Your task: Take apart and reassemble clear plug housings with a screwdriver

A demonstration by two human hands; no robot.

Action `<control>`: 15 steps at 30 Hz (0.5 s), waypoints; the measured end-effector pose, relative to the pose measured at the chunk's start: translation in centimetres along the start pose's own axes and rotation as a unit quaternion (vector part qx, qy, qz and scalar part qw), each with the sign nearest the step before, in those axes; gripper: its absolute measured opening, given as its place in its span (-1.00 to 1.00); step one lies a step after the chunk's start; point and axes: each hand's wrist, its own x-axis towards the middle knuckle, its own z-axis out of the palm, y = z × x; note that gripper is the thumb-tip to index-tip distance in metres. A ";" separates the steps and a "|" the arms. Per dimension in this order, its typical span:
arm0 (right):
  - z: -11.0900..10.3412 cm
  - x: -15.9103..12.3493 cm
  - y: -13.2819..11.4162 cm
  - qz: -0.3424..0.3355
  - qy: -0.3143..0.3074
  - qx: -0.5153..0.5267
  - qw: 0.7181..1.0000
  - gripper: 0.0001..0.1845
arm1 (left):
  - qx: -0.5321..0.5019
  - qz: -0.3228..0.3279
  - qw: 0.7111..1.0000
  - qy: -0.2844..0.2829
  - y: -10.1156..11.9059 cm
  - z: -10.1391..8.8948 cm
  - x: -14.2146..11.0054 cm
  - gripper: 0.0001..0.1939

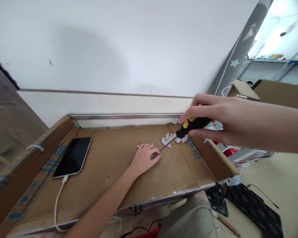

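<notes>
My right hand [208,115] is closed round the black and yellow handle of a screwdriver [192,126]. Its thin metal shaft slants down and left toward my left hand [144,158]. There, the fingers are closed on a small dark brown piece [154,155], low over the cardboard. The shaft's tip meets or nearly meets this piece; the exact contact is too small to make out. Behind the shaft lies a crumpled white clump [169,139]. Dark crumbs [169,167] and a few tiny bits are scattered around my left hand.
A cardboard-lined tray [106,158] with raised sides stands against a white wall [109,49]. On its left lies a phone [73,157] with a white cable [56,205] plugged in. Beyond the right side are an open carton [280,94] and black plastic [255,205] on the floor.
</notes>
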 end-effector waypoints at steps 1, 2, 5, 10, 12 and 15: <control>0.1 0.0 0.1 -0.001 0.000 -0.001 1.000 -0.67 | 0.001 0.001 1.000 0.001 0.0 0.0 0.0 -0.93; 0.1 0.0 0.1 0.001 -0.003 -0.003 1.000 -0.67 | 0.002 0.000 1.000 0.003 0.1 -0.1 -0.1 -0.93; 0.2 0.1 0.1 0.008 -0.005 -0.007 1.000 -0.69 | 0.007 -0.008 1.000 0.009 0.1 0.0 -0.1 -0.94; 0.4 0.1 0.4 0.000 0.005 -0.008 1.000 -0.69 | 0.032 -0.014 0.999 0.020 0.3 0.6 0.3 -0.93; 0.5 0.0 0.6 -0.002 0.010 -0.012 1.000 -0.68 | 0.034 -0.009 0.999 0.018 0.6 0.5 0.4 -0.90; 0.6 -0.1 0.6 0.000 0.015 -0.016 1.000 -0.69 | 0.054 -0.023 0.998 0.030 0.5 -1.6 0.2 -0.85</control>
